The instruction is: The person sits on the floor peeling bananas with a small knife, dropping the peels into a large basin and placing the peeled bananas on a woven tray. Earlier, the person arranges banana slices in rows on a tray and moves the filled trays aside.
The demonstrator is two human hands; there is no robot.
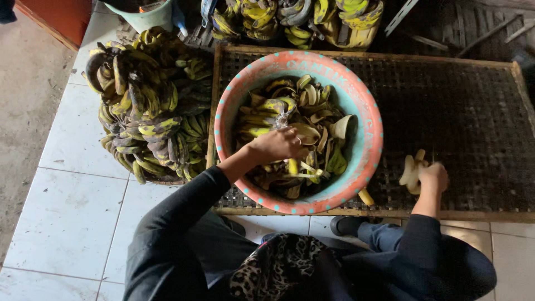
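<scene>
**Banana peels in the basin, peeled fruit on the rack**

The person's left hand hangs over the middle of a round plastic basin, pink outside with turquoise dots and turquoise inside. Its fingers are curled closed around a strip of yellow banana peel that dangles from the fist into the basin. The basin is heaped with banana peels, yellow and blackened, some curled with the pale inside showing.

To the right of the basin, the right hand rests on a dark woven drying rack with a wooden frame. Its fingers are bent down over a small cluster of peeled bananas, pale cream in colour, lying on the mesh just beside the hand; whether the fingers actually grip one cannot be told. The basin itself sits on the left part of this rack, its near rim overhanging the wooden edge.

Left of the basin, a large pile of unpeeled bananas, yellow mottled with black, lies on the white tiled floor. Beyond the basin, more banana bunches lie along the far side of the rack, and a pale green bucket stands behind the pile. A dark shoe shows just below the basin's near rim.
</scene>
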